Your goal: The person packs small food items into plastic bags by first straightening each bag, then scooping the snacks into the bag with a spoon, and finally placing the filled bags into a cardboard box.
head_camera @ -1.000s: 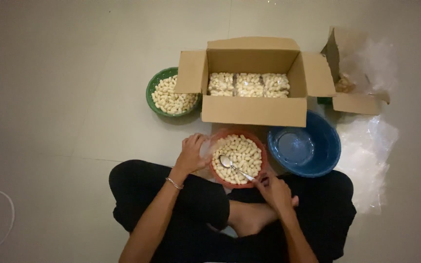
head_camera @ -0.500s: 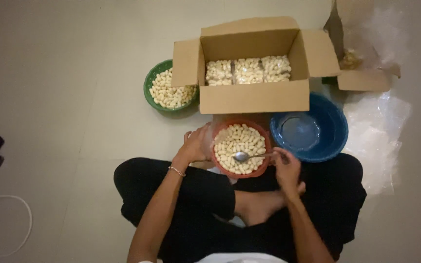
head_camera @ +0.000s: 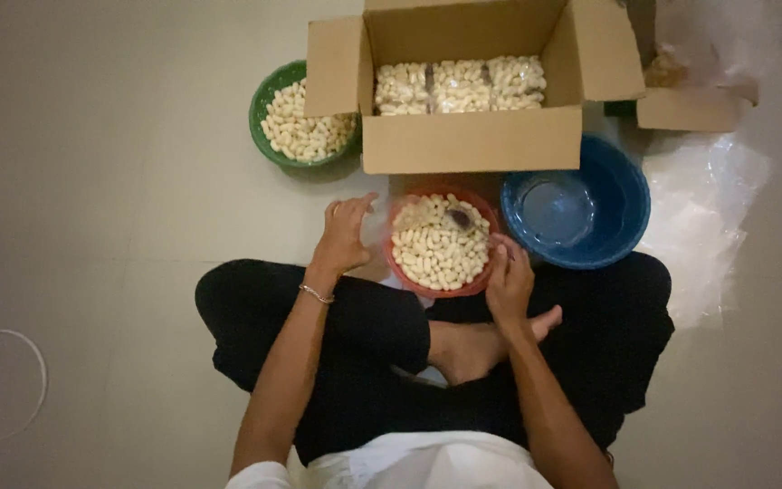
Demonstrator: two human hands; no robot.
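Red plastic is what we see first: a round red bowl [head_camera: 440, 243] sits on the floor [head_camera: 119, 181] right in front of the person's crossed legs [head_camera: 364, 344]. It is full of small pale, puffy pieces [head_camera: 436, 254]. A spoon [head_camera: 460, 218] lies in the bowl, with its scoop end near 12 o'clock.

At 3 o'clock of the bowl we see the right hand [head_camera: 509, 282]. Its grip is closed on the spoon handle, right at the bowl's edge. At 9 o'clock of the bowl is the left hand [head_camera: 344, 237]. Its fingers are curled around something clear and thin beside the rim, and we cannot tell what it is. A thin bracelet [head_camera: 316, 293] goes around the left wrist.

At 2 o'clock from the red bowl, just beside it, sits a big blue basin [head_camera: 581, 213]. At 12 o'clock stands an open cardboard box [head_camera: 468, 140] with clear bags of the same pale pieces packed in a row inside. At 10 o'clock, partly under a box flap, is a green basket [head_camera: 269, 100] with more loose pieces in it. Crinkly clear plastic sheets [head_camera: 703, 217] lie on the floor past the blue basin, at 3 o'clock. A bare foot [head_camera: 472, 349] pokes out between the legs at 6 o'clock.
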